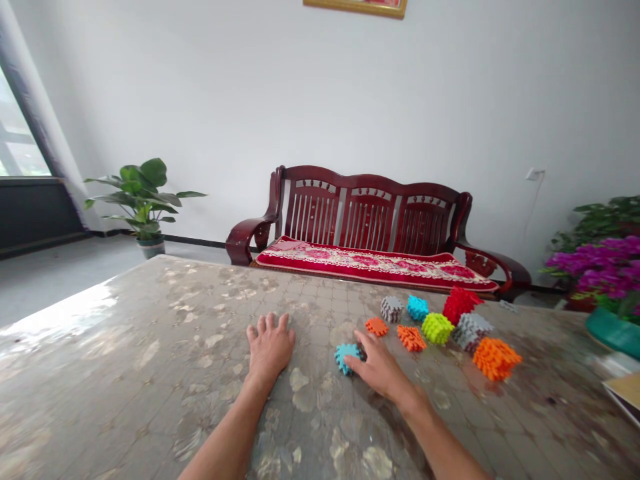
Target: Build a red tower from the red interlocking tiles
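Where the patterned surface [150, 373] ends, a dark red wooden sofa [367, 227] stands behind it. The left hand [270, 345] lies palm down, fingers spread, holding nothing; the right hand [377, 361] is partly open. To its right are 7 groups of toothed pieces [437, 328]. The right thumb partly covers 1 teal piece [343, 353]; I cannot tell if it is gripped.

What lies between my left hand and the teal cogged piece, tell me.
Only the patterned tabletop: in the head view, the stretch between your left hand and the teal cogged piece is bare.
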Tool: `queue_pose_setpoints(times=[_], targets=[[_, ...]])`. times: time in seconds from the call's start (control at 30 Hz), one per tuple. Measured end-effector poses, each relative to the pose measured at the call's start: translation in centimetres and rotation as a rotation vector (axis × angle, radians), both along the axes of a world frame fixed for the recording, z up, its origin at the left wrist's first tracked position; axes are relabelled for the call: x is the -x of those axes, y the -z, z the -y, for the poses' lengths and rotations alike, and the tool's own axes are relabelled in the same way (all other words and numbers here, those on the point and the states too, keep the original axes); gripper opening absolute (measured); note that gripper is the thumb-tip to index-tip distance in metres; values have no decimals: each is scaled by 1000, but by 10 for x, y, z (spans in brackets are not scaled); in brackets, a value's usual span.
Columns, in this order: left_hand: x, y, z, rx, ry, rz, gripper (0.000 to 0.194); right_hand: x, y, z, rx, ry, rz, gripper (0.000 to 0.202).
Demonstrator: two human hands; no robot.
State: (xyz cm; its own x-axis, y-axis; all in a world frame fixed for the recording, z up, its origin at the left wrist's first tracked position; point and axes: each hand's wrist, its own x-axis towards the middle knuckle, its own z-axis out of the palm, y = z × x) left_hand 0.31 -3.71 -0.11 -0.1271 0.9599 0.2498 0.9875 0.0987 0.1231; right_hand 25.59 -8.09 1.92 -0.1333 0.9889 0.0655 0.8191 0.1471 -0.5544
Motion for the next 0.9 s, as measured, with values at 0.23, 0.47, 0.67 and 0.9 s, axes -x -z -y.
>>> queue_pose_setpoints(times=[0.23, 0.47, 0.67, 0.9], targets=[[0, 1, 1, -15, 1, -1, 49, 40, 2, 19, -155, 95, 186, 71], [1, 3, -1, -19, -1, -3, 49, 45, 5, 20, -185, 94, 254, 54], [0, 1, 0, -15, 3, 0, 49, 42, 6, 18, -190, 75, 224, 60], [0, -2, 1, -11, 11, -13, 50, 37, 4, 13, -173, 104, 304, 50]])
